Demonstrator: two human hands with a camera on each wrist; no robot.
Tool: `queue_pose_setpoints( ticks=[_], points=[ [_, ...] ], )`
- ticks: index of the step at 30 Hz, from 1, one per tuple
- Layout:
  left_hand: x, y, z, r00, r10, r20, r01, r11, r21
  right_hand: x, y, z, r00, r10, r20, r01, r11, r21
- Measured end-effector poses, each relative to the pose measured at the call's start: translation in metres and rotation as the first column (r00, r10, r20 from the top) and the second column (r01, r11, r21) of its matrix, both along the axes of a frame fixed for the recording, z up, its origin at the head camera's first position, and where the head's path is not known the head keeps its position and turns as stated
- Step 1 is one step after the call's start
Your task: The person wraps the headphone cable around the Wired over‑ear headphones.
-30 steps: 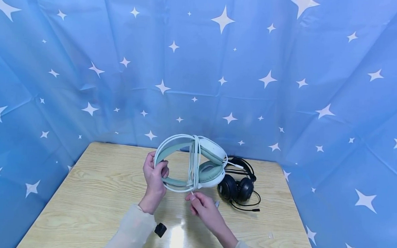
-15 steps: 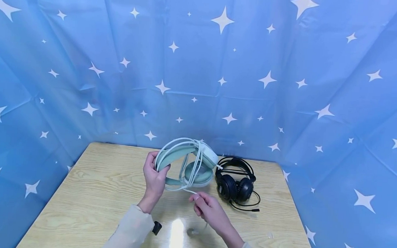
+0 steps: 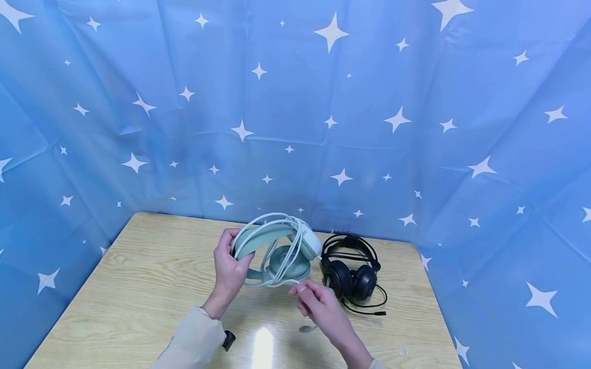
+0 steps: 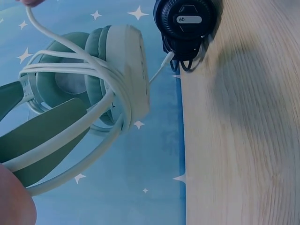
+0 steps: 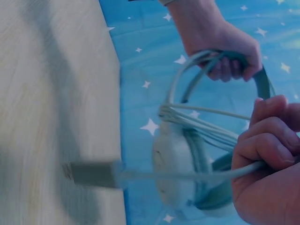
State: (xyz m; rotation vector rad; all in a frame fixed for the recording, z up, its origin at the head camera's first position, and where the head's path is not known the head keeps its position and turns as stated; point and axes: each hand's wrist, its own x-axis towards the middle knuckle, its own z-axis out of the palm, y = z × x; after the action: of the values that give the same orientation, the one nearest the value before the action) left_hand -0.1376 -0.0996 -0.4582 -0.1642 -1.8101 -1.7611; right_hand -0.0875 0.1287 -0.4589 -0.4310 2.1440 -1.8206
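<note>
My left hand (image 3: 229,272) grips the headband of a white and green headset (image 3: 309,244), held up over the table with its ear cups toward the right. Several loops of its white cable (image 4: 101,65) wrap around the headset. Below and right of the ear cups, my right hand (image 3: 323,309) pinches a length of this cable, drawn out from the loops. In the right wrist view, the cable's end hangs past the curled fingers (image 5: 267,136) with a blurred rectangular plug (image 5: 96,173). The headband's middle is partly hidden by the left hand.
A black headset (image 3: 338,278) with a thin boom microphone lies on the wooden table (image 3: 147,288), just right of the white one. A small black object (image 3: 228,340) shows beside the left sleeve. Behind the table hangs a blue curtain (image 3: 289,96) with white stars.
The white headset has tilted and dropped slightly, its ear cups shifting left. My right hand has moved right with the cable, and the loops look looser. The left hand keeps its grip.
</note>
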Motion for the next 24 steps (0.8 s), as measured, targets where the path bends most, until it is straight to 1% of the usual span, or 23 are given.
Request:
queue_pose_setpoints(
  ticks=[4, 6, 8, 10, 13, 15, 20, 24],
  points=[
    [0.011, -0.001, 0.015, 1.0, -0.022, -0.021, 0.02, 0.998, -0.065, -0.002, 0.008, 0.007, 1.0, -0.027, -0.002, 0.027, 0.999, -0.039],
    [0.015, -0.001, 0.02, 0.999, -0.026, -0.03, 0.023, 0.995, -0.095, -0.004, 0.011, 0.01, 0.999, -0.043, -0.003, 0.043, 0.998, -0.047],
    [0.017, -0.002, 0.022, 0.999, -0.036, -0.036, 0.032, 0.993, -0.114, -0.005, 0.015, 0.013, 0.999, -0.048, -0.005, 0.048, 0.997, -0.052],
    [0.017, -0.003, 0.021, 0.998, -0.052, -0.041, 0.046, 0.99, -0.132, -0.007, 0.017, 0.014, 0.999, -0.051, -0.009, 0.051, 0.997, -0.055],
    [0.015, -0.005, 0.02, 0.996, -0.081, -0.023, 0.076, 0.984, -0.159, -0.009, 0.021, 0.016, 0.998, -0.057, -0.017, 0.056, 0.996, -0.066],
    [0.011, -0.007, 0.013, 0.994, -0.105, -0.006, 0.103, 0.979, -0.175, -0.011, 0.023, 0.017, 0.998, -0.063, -0.019, 0.061, 0.996, -0.072],
    [-0.003, -0.012, -0.009, 0.986, -0.159, 0.044, 0.164, 0.965, -0.203, -0.014, 0.027, 0.02, 0.998, -0.059, -0.018, 0.057, 0.995, -0.083],
    [-0.006, -0.016, -0.013, 0.977, -0.205, 0.063, 0.214, 0.952, -0.22, -0.016, 0.03, 0.022, 0.998, -0.061, -0.014, 0.059, 0.995, -0.086]
  ],
)
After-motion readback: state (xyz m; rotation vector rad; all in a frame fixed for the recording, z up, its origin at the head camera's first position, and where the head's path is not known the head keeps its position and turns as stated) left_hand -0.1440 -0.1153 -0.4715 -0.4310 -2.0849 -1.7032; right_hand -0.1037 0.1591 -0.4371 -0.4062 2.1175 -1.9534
